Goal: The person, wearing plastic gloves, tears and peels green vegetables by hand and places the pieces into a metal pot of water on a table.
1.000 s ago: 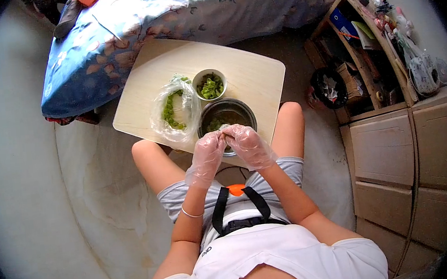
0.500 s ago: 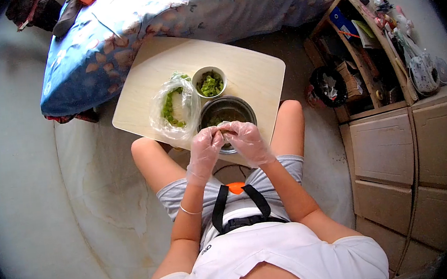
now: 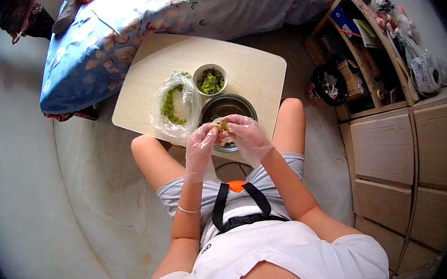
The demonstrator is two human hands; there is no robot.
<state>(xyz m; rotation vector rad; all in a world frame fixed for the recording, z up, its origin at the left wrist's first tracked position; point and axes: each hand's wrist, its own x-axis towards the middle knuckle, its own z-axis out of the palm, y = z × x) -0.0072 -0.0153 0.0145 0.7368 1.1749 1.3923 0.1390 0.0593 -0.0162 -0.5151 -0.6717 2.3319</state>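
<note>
My left hand and my right hand, both in thin clear plastic gloves, meet over the near part of a metal pot. Pinched between their fingertips is a small yellow-green piece, too small to name surely. Dark contents show in the pot, partly hidden by my hands. Behind it stands a white bowl holding green pieces. To the left lies an open clear plastic bag with more small green pieces inside.
The pale low table reaches over my knees. A bed with a blue floral cover borders its far side. On the right are a wooden shelf, a black-lined bin and cardboard-coloured panels.
My fingertips have parted slightly and turned, so the yellow-green piece between them now shows more clearly. Both hands stay over the pot's near side.
</note>
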